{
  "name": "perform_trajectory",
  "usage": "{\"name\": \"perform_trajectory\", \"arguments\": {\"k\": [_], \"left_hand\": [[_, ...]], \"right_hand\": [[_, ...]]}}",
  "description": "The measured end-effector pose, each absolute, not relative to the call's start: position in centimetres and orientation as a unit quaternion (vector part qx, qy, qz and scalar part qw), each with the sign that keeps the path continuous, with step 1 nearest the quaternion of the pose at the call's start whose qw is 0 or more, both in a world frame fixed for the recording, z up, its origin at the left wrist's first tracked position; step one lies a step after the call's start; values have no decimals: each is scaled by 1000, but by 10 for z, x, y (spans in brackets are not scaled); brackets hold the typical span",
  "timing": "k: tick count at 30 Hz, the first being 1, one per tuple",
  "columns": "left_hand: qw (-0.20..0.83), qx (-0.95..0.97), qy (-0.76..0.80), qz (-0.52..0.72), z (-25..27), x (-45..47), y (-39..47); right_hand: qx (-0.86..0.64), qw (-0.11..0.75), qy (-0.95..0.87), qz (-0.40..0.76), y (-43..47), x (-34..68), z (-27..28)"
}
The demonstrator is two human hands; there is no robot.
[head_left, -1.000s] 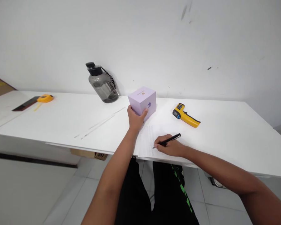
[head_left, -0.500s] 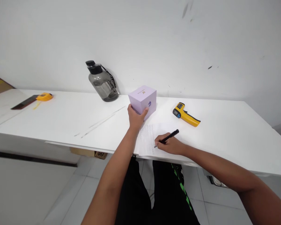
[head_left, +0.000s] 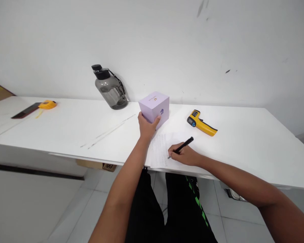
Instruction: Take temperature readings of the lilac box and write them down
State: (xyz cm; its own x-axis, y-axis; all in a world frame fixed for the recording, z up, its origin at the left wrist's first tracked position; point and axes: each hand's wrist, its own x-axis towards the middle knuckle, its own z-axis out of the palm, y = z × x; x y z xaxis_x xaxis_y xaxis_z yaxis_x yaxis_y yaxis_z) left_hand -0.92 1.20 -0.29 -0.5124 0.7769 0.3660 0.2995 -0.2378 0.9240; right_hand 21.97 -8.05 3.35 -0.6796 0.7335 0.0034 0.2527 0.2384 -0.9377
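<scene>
A lilac box (head_left: 154, 104) with a small gold mark on top and a purple print on its side stands on the white table. My left hand (head_left: 147, 127) grips its lower front, thumb on one side and fingers on the other. Between the fingers of my right hand (head_left: 181, 155) is a black pen (head_left: 185, 144), its tip down at a sheet of paper (head_left: 158, 152) with faint lines of writing. The paper lies in front of the box, partly hidden by my right hand.
Behind and right lies a yellow infrared thermometer (head_left: 202, 123). A grey water bottle (head_left: 111, 89) stands near the wall, left of the box. Farther left are a yellow tape measure (head_left: 48, 104) and a dark flat object (head_left: 26, 110). The table's front edge (head_left: 96, 161) runs before my legs.
My right hand and the pen have shifted very slightly to the right over the paper. My left hand keeps its grip on the box.
</scene>
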Motion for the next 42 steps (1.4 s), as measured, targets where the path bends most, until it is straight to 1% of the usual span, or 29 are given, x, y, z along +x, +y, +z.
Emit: {"name": "perform_trajectory", "arguments": {"k": [6, 19, 28, 33, 42], "left_hand": [[204, 450, 602, 627, 0, -9, 10], [210, 446, 609, 621, 1, -9, 8], [211, 446, 602, 628, 0, -9, 9], [212, 435, 603, 634, 5, -7, 6], [218, 426, 607, 634, 13, -2, 1]], "right_hand": [[-321, 217, -749, 537, -79, 220, 29], [-328, 236, -716, 569, -78, 218, 26], [-321, 242, -740, 540, -79, 219, 28], [-324, 233, -745, 534, -81, 219, 29], [-333, 242, -746, 523, -82, 220, 32]]}}
